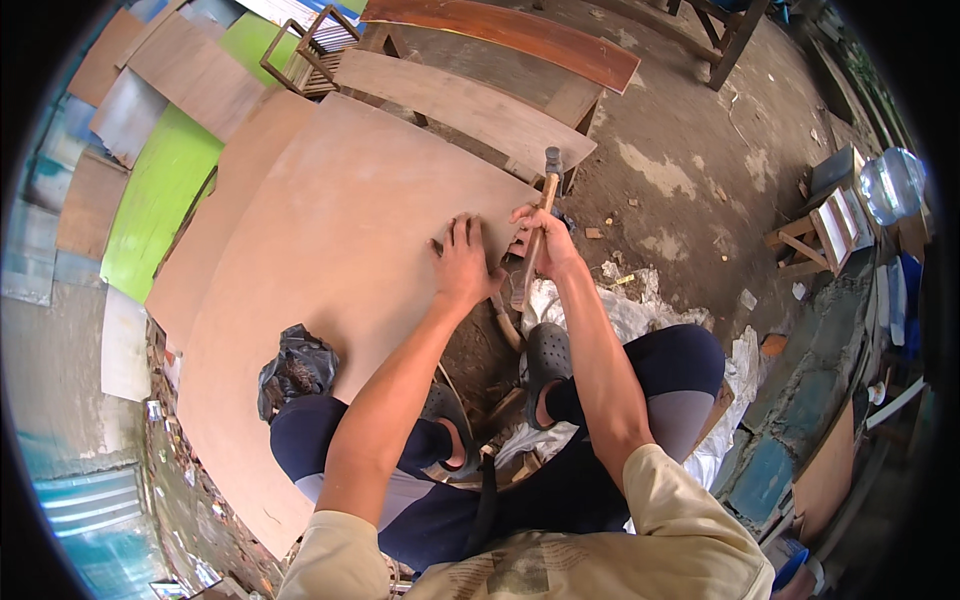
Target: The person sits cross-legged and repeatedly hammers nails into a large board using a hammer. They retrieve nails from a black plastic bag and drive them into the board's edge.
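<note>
My right hand (548,245) is closed around the wooden handle of a hammer (550,190). Its dark metal head points away from me, above the fist, and the handle's end reaches down toward my foot. Flat on a large plywood sheet (330,220) lies my left hand (463,265), fingers spread, close to the sheet's right edge. Its thumb stretches toward that edge, a short way from the hammer handle. On the same sheet, beside my left knee, sits a crumpled black plastic bag (298,365) with brownish contents I cannot make out.
Beyond the sheet stand a pale wooden bench (460,100) and a reddish-brown one (520,38). Plywood and green panels (165,190) lie at left. A water jug (892,186) rests at right near a small wooden stand (815,235). White sacking (600,310) lies by my feet.
</note>
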`<control>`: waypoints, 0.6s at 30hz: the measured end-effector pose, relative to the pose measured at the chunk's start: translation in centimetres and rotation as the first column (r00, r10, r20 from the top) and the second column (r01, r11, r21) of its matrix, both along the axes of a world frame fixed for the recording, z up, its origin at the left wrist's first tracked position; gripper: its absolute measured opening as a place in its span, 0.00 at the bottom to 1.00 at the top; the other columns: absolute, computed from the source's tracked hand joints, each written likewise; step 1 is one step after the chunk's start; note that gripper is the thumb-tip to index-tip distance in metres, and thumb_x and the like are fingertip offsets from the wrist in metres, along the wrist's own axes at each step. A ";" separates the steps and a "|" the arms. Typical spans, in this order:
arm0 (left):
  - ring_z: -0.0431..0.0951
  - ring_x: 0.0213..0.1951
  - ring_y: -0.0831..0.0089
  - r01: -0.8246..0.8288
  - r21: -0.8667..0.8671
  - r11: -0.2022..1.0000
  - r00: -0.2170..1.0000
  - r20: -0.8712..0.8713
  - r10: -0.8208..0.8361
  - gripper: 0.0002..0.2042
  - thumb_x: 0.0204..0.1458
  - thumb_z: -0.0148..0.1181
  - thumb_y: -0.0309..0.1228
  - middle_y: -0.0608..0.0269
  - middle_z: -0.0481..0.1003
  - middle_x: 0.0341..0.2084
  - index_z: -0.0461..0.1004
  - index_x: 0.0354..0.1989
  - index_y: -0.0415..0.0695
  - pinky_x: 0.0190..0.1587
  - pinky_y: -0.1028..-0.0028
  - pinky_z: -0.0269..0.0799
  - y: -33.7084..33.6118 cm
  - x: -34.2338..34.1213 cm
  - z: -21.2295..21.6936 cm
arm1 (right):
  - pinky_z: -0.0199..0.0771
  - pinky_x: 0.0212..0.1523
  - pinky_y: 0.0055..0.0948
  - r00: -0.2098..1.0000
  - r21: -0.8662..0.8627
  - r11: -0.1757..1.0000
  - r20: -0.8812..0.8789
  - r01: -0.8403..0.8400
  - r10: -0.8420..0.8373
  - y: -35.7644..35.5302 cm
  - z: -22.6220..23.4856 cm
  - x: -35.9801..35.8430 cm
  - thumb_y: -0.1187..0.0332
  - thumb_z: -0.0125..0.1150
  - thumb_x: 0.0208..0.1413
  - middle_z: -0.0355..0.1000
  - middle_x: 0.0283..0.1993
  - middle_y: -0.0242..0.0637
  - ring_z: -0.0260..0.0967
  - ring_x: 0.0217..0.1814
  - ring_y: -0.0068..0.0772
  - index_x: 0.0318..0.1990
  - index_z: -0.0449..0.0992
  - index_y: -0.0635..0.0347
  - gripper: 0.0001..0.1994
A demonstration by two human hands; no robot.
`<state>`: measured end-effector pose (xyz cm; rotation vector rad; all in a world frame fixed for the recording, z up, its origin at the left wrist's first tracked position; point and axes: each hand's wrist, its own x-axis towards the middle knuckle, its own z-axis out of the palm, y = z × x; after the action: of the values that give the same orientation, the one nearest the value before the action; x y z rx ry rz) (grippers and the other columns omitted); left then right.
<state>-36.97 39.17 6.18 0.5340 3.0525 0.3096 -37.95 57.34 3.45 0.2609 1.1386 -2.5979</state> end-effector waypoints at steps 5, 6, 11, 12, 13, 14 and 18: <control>0.59 0.67 0.53 0.034 0.005 0.999 0.999 0.003 -0.034 0.46 0.38 0.74 0.41 0.58 0.57 0.66 0.56 0.68 0.48 0.64 0.38 0.56 -0.7 -0.4 0.1 | 0.68 0.37 0.35 1.000 0.112 0.994 0.023 0.003 -0.005 -1.2 0.4 0.4 0.62 0.58 0.49 0.63 0.32 0.33 0.62 0.35 0.31 0.35 0.76 0.59 0.10; 0.59 0.67 0.53 0.041 0.009 0.999 0.999 0.025 -0.041 0.46 0.37 0.74 0.41 0.58 0.57 0.66 0.57 0.68 0.49 0.63 0.39 0.56 -0.5 -0.5 0.5 | 0.68 0.38 0.35 1.000 0.133 0.991 0.027 -0.009 0.005 -0.9 0.4 0.4 0.63 0.59 0.49 0.63 0.33 0.34 0.63 0.35 0.31 0.34 0.76 0.59 0.10; 0.58 0.68 0.58 0.065 -0.028 0.997 0.997 0.049 -0.064 0.46 0.37 0.74 0.49 0.60 0.57 0.67 0.59 0.67 0.49 0.66 0.47 0.57 -1.5 -1.0 0.7 | 0.72 0.44 0.36 0.996 0.345 0.938 0.084 -0.036 0.007 -1.5 2.1 1.0 0.67 0.60 0.47 0.68 0.37 0.34 0.67 0.42 0.30 0.34 0.77 0.59 0.08; 0.58 0.69 0.59 0.084 -0.027 0.996 0.995 0.051 -0.082 0.47 0.37 0.73 0.51 0.60 0.57 0.68 0.59 0.68 0.49 0.66 0.48 0.57 -1.9 -1.1 0.7 | 0.74 0.47 0.37 0.997 0.410 0.911 0.080 -0.041 0.009 -1.6 2.3 1.1 0.68 0.60 0.47 0.69 0.39 0.35 0.68 0.45 0.30 0.35 0.77 0.59 0.08; 0.57 0.69 0.59 0.097 -0.026 0.995 0.994 0.054 -0.095 0.48 0.38 0.73 0.52 0.60 0.56 0.69 0.58 0.69 0.49 0.67 0.49 0.57 -2.1 -1.1 0.8 | 0.74 0.47 0.35 0.999 0.469 0.883 0.032 -0.020 0.006 -1.9 2.3 1.1 0.68 0.60 0.47 0.72 0.41 0.36 0.69 0.48 0.30 0.37 0.79 0.60 0.10; 0.57 0.70 0.59 0.098 -0.035 0.995 0.993 0.062 -0.095 0.49 0.38 0.72 0.54 0.60 0.55 0.70 0.58 0.69 0.49 0.67 0.49 0.57 -2.3 -1.0 0.9 | 0.74 0.47 0.35 0.999 0.493 0.870 0.036 -0.002 -0.019 -2.1 2.2 1.1 0.68 0.60 0.46 0.72 0.41 0.36 0.69 0.47 0.30 0.38 0.79 0.60 0.11; 0.55 0.70 0.58 0.103 -0.082 0.991 0.991 0.098 -0.095 0.51 0.39 0.70 0.59 0.59 0.53 0.71 0.55 0.72 0.49 0.68 0.50 0.56 -2.5 -0.9 1.5 | 0.74 0.46 0.32 0.992 0.652 0.752 0.004 0.095 -0.130 -2.9 2.5 2.0 0.69 0.61 0.44 0.73 0.40 0.37 0.71 0.46 0.30 0.41 0.81 0.62 0.14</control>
<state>-37.87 36.64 7.63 0.6437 2.9213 0.1920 -35.98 54.42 5.97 0.5490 2.0391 -2.1590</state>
